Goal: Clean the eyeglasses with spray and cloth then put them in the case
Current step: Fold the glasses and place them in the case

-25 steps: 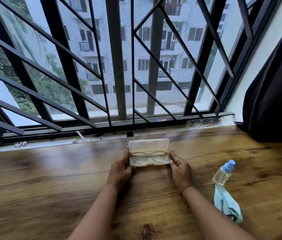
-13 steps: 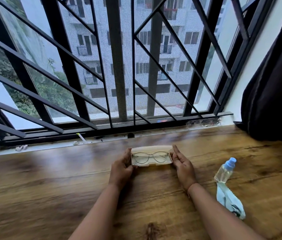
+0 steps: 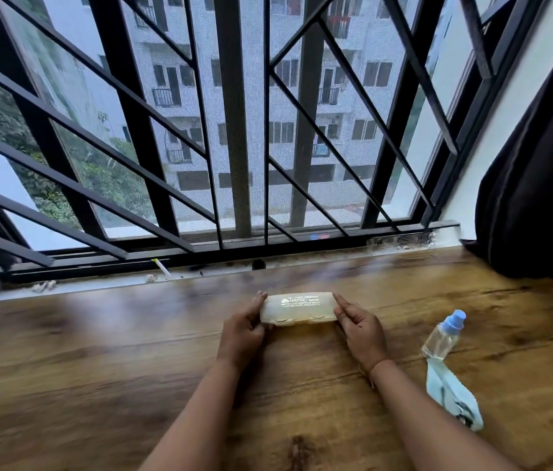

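A cream translucent glasses case lies closed on the wooden table, its lid down with white printed text on top. The eyeglasses are hidden inside it. My left hand grips the case's left end, fingers curled round it. My right hand holds the right end, thumb and fingers pinching it. To the right lies a small clear spray bottle with a blue cap, on its side. A light blue cloth lies crumpled just below the bottle.
A window with black metal bars runs along the table's far edge, with small debris on the sill. A dark curtain hangs at the right.
The case lid came down from open to fully closed over the glasses. Both hands stayed at the case's ends.
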### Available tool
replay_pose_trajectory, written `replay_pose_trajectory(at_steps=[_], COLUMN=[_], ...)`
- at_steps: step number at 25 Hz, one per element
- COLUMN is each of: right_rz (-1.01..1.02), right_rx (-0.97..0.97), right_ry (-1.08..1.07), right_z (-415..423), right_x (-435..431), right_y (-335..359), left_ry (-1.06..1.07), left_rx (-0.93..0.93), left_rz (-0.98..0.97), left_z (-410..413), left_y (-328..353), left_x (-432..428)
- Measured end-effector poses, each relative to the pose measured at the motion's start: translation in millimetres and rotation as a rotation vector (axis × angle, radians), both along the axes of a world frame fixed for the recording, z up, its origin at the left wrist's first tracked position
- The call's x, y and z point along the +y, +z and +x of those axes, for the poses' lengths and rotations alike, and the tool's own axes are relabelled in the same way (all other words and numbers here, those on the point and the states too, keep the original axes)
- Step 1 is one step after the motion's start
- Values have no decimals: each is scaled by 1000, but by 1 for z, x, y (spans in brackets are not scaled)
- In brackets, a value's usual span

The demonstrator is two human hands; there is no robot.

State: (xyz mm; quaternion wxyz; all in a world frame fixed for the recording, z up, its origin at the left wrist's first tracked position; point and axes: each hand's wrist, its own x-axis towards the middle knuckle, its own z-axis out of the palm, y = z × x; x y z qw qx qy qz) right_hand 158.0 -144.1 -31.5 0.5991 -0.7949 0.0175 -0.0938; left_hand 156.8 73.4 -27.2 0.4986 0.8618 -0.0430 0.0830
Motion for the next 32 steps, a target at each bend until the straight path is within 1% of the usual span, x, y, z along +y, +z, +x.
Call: replay_pose_trajectory(at_steps=[13, 17, 20, 22, 24, 28, 30, 32], right_rz=[-43, 87, 82, 86, 161, 383, 532, 679], right_rx=[-5, 41, 29, 28, 50, 129, 182, 238], right_ry=[-26, -53, -62, -66, -74, -122, -172, -222], right_z=[-1, 2, 1, 1, 2, 1, 0, -1], right_x=[1, -1, -1, -2, -2, 5, 17, 35], right_y=[0, -3, -1, 0, 0, 3, 4, 8], left_ry=[4, 17, -5, 12, 43, 113, 161, 230], left_rx=[-27, -30, -24, -24, -17, 21, 58, 47], left_rz=[16, 13, 23, -18, -81, -118, -153, -169], left_z=[-5, -6, -6, -7, -7, -11, -22, -41], left_y=[5, 7, 8, 10, 12, 15, 16, 18], left_x=[-2, -4, -4, -4, -4, -4, -3, 3])
